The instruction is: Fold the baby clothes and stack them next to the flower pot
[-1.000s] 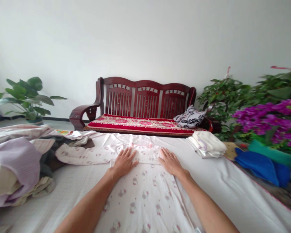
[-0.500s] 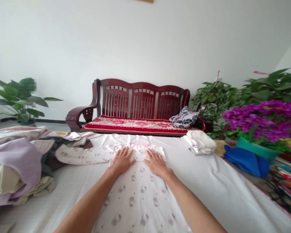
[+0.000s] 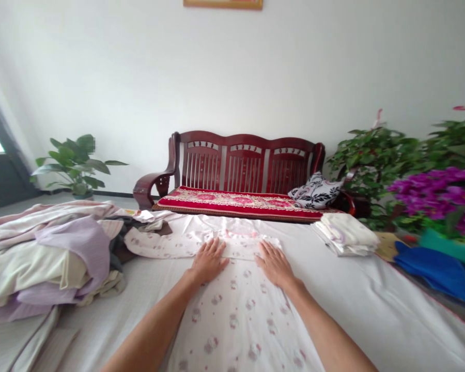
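A white long-sleeved child's top (image 3: 232, 315) with a small cartoon-cat print and pink neck trim lies spread flat in front of me, neck end away from me. One sleeve (image 3: 158, 245) stretches out to the left, its end by a clothes pile. At the right, the sleeve appears folded in across the chest. My left hand (image 3: 210, 261) rests palm down on the upper left of the top, fingers spread. Flat on the upper right lies my right hand (image 3: 275, 262), its fingers stretched out too. Neither hand grips the cloth.
Left, loose clothes (image 3: 42, 258) are heaped on the white sheet (image 3: 344, 305). A folded white stack (image 3: 346, 233) sits at the back right. Past it are blue cloth (image 3: 434, 271) and purple flowers (image 3: 442, 194). Behind stands a wooden bench (image 3: 244, 160) with a patterned cushion (image 3: 315, 191).
My view has turned left, so everything appears further right and more of the clothes pile shows. Both hands stay flat on the top, now slightly further apart.
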Motion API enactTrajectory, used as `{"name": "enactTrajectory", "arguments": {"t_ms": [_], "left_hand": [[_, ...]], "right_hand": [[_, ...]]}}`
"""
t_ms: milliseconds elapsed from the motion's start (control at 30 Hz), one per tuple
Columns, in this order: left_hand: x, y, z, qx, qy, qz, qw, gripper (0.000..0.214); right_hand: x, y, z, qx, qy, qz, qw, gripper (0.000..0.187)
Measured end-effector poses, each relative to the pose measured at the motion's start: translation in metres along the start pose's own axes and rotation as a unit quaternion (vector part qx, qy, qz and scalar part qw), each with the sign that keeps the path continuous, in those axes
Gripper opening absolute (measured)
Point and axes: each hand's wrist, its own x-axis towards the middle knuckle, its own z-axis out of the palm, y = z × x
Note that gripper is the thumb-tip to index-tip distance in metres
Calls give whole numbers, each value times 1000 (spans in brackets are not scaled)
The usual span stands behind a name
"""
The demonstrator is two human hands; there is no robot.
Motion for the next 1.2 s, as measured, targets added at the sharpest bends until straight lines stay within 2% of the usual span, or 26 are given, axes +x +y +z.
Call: {"name": "enactTrajectory", "arguments": {"t_ms": [300,500,667,733,833,900,1067,1200], "left_hand": [[-19,-8,-9,5,-19,-59,998,62],[-22,-34,-18,23,17,-231,972,54],[-29,-70,-36,3,91,-319,943,45],[-32,-85,-44,16,155,-349,924,42],[-35,-101,-52,54,291,-383,875,43],[-37,-107,-53,68,346,-398,847,45],[-40,-116,-43,33,380,-454,805,51],[-40,-124,-40,-28,398,-457,795,51]], "right_hand": [[5,5,11,-18,11,4,1000,62],[6,5,11,-9,12,9,1000,62],[8,8,15,-9,25,8,1000,60],[9,9,16,-10,29,6,1000,60],[10,12,18,-6,35,1,999,59],[10,13,19,-1,48,-4,999,58],[10,15,20,13,78,-13,997,53],[10,17,23,14,95,-23,995,51]]}}
